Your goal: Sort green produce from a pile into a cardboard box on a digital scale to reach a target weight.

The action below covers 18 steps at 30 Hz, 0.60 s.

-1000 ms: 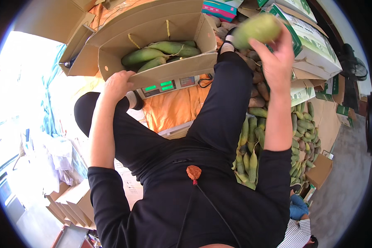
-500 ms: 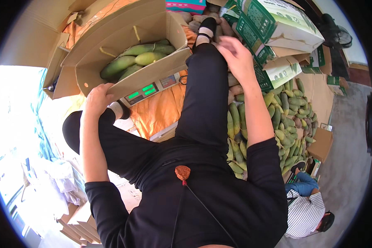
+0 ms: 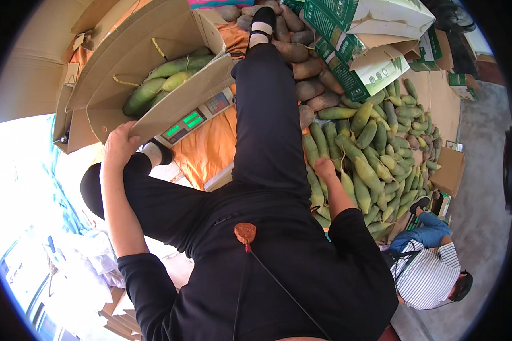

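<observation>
My left hand (image 3: 118, 143) grips the near corner of an open cardboard box (image 3: 179, 103), its fingers over the wall's edge. Several long green radishes (image 3: 182, 65) lie inside the box, between cord loops. Under the box's near side shows a scale (image 3: 194, 118) with lit green displays. To the right, my right hand (image 3: 325, 167) is low over a heap of green radishes (image 3: 361, 170), close to or touching those nearest my leg. Its fingers point down and are mostly hidden, so whether it holds a radish does not show.
Reddish-brown root vegetables (image 3: 308, 69) lie beyond my right foot. Green and white cartons (image 3: 375, 68) stand at the far right. An orange sheet (image 3: 202, 153) covers the floor between my legs. A person in a striped shirt (image 3: 429, 275) is at the lower right, near a small brown box (image 3: 448, 171).
My right hand has come back from beside my right foot to the radish heap. My left hand stays on the box edge. The view has shifted, showing more of the heap.
</observation>
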Each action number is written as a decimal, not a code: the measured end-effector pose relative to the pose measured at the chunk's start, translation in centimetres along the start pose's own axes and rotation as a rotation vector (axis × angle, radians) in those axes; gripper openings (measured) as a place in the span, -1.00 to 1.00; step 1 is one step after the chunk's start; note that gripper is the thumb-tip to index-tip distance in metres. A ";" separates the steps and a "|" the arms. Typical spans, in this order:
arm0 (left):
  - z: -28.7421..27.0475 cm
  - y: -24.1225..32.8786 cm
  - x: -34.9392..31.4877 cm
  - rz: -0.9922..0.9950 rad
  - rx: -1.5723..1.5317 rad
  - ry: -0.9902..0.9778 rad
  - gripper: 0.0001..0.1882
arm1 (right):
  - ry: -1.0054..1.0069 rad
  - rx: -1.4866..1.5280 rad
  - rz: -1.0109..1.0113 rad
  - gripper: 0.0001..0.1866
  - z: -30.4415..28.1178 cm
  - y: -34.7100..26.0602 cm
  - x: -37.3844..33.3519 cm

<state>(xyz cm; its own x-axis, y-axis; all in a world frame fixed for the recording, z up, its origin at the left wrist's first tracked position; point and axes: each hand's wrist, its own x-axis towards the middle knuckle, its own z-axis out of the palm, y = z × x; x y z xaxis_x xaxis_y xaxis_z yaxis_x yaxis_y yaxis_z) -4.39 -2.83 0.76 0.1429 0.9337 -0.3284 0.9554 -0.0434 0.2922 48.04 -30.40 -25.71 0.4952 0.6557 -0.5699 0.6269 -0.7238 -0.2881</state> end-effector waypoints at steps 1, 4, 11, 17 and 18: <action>0.3 0.3 0.7 0.020 -0.004 -0.012 -0.61 | -0.038 0.081 0.105 -0.75 0.9 2.3 0.3; 0.2 0.0 0.5 -0.019 -0.015 -0.024 -0.60 | -0.145 0.050 0.096 -0.77 1.3 1.6 0.1; 0.0 -0.3 0.2 -0.030 -0.013 -0.024 -0.59 | 0.027 -0.028 -0.055 -0.76 -1.8 -1.0 0.5; 0.0 -0.3 0.2 -0.016 -0.012 -0.017 -0.60 | 0.220 -0.186 -0.192 -0.78 -7.8 -2.8 0.4; 0.0 -0.3 0.3 0.000 -0.032 -0.030 -0.60 | 0.283 -0.161 -0.242 -0.79 -8.7 -2.2 0.4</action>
<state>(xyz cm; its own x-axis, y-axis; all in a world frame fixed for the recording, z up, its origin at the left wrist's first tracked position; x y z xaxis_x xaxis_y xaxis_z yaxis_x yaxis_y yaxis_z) -4.58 -2.56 0.57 0.1506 0.9227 -0.3550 0.9468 -0.0313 0.3203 52.07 -26.70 -18.61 0.4535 0.8526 -0.2598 0.8207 -0.5131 -0.2512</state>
